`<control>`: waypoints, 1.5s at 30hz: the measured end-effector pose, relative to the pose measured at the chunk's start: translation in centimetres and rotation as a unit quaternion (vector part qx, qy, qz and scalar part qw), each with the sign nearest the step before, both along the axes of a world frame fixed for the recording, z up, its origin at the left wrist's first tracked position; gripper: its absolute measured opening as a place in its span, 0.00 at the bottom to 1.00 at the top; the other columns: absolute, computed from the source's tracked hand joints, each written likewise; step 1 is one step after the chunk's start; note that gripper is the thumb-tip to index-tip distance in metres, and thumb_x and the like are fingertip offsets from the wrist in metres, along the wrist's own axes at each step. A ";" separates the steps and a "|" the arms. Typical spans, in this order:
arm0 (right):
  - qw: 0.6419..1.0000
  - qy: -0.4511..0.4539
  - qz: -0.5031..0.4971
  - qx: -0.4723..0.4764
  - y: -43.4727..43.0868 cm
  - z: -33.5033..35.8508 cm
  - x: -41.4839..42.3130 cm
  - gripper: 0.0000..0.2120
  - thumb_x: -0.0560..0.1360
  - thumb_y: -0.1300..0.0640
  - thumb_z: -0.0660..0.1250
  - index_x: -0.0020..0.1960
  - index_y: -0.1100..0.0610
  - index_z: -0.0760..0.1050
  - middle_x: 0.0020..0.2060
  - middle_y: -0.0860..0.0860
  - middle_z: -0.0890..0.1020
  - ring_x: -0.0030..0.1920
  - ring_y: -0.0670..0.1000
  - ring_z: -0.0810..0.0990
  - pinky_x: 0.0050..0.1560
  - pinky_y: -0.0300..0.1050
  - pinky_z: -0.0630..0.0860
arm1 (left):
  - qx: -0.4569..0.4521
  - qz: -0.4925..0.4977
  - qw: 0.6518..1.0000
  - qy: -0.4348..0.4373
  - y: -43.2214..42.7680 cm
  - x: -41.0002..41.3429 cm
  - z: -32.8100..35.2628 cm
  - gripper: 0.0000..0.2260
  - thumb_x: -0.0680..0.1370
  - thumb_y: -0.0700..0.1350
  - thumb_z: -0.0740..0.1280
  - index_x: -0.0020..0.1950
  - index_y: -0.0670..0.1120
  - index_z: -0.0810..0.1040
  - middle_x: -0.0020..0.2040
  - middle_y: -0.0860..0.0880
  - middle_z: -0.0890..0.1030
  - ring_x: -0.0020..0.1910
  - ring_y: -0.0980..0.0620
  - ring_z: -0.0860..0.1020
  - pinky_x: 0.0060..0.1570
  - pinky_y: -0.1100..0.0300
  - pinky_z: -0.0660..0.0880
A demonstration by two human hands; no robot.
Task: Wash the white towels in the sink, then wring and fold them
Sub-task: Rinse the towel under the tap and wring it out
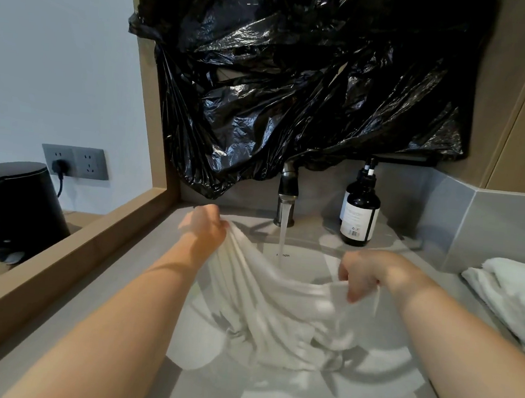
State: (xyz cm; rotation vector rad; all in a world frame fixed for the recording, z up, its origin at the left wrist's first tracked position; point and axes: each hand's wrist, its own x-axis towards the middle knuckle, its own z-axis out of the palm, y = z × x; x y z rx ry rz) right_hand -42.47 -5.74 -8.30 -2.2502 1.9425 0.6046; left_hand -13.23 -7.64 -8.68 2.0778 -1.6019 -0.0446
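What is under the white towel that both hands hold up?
The white sink lies under the towel, which the left hand and right hand grip by its top edge. Its lower folds sag into the basin. The drain is hidden by the cloth.

A white towel hangs lifted by two upper corners, its bunched middle sagging into the round white sink. More white towels lie piled on the worktop, right of the sink.

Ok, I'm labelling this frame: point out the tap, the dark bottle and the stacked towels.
tap (288, 187): head view, dark spout.
dark bottle (356, 221): head view, white label.
stacked towels (514, 284): head view, top towel.
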 end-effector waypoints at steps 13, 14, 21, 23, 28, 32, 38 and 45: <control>0.896 -0.412 -0.063 -0.154 -0.5 0.8 3.9 0.10 0.73 0.51 0.72 0.47 0.56 0.74 0.36 0.49 0.73 0.34 0.46 0.72 0.30 0.38 0.65 | 0.103 -0.226 0.950 0.187 2.4 -4.8 2.2 0.04 0.74 0.39 0.71 0.44 0.39 0.82 0.32 0.47 0.75 0.29 0.53 0.73 0.25 0.68 0.71; 0.901 -0.407 -0.052 -0.140 -0.3 0.7 4.0 0.13 0.71 0.50 0.73 0.50 0.53 0.74 0.39 0.48 0.74 0.36 0.44 0.73 0.31 0.37 0.66 | 0.093 -0.252 0.945 0.186 2.5 -5.0 2.2 0.03 0.73 0.38 0.71 0.43 0.39 0.83 0.31 0.48 0.76 0.29 0.53 0.74 0.27 0.67 0.72; 0.900 -0.427 0.024 -0.084 0.4 0.3 5.7 0.08 0.72 0.51 0.73 0.49 0.50 0.80 0.42 0.45 0.77 0.44 0.43 0.75 0.40 0.34 0.68 | 0.023 -0.360 0.897 0.256 3.0 -5.3 2.6 0.05 0.70 0.34 0.75 0.40 0.44 0.83 0.32 0.50 0.80 0.29 0.57 0.76 0.32 0.67 0.72; 0.889 -0.439 -0.011 -0.128 0.2 0.6 5.3 0.03 0.73 0.52 0.72 0.43 0.51 0.79 0.36 0.46 0.76 0.38 0.44 0.73 0.35 0.35 0.67 | 0.011 -0.332 0.889 0.316 2.6 -4.1 1.8 0.07 0.72 0.33 0.73 0.46 0.44 0.82 0.40 0.48 0.82 0.37 0.55 0.79 0.36 0.68 0.76; 0.807 -0.574 0.030 -0.136 0.9 3.6 4.8 0.07 0.76 0.62 0.64 0.41 0.63 0.78 0.33 0.52 0.72 0.37 0.49 0.71 0.36 0.42 0.64 | 0.150 -0.437 0.829 0.315 1.2 -1.2 -1.7 0.32 0.71 0.50 0.77 0.71 0.51 0.68 0.67 0.50 0.76 0.64 0.57 0.76 0.63 0.62 0.73; 0.699 -0.710 0.037 -0.076 1.6 4.8 6.1 0.09 0.76 0.67 0.60 0.48 0.65 0.79 0.40 0.55 0.81 0.42 0.50 0.79 0.43 0.41 0.73 | 0.205 -0.448 0.838 0.237 1.8 -4.5 -3.4 0.40 0.61 0.60 0.77 0.70 0.56 0.67 0.67 0.53 0.75 0.66 0.54 0.74 0.66 0.54 0.72; 0.491 -0.871 -0.001 0.017 1.6 6.0 7.1 0.10 0.78 0.67 0.57 0.43 0.63 0.76 0.36 0.54 0.80 0.41 0.50 0.80 0.43 0.41 0.77 | 0.180 -0.465 0.743 0.446 2.2 -5.8 -4.1 0.49 0.62 0.50 0.77 0.77 0.53 0.54 0.72 0.52 0.68 0.70 0.54 0.68 0.66 0.60 0.71; 0.362 -0.928 -0.088 0.011 1.3 6.2 5.5 0.13 0.72 0.74 0.54 0.35 0.60 0.68 0.31 0.53 0.70 0.33 0.41 0.77 0.42 0.40 0.74 | 0.206 -0.420 0.771 0.433 3.3 -7.3 -3.7 0.25 0.64 0.45 0.79 0.59 0.48 0.77 0.55 0.47 0.82 0.56 0.47 0.81 0.58 0.52 0.78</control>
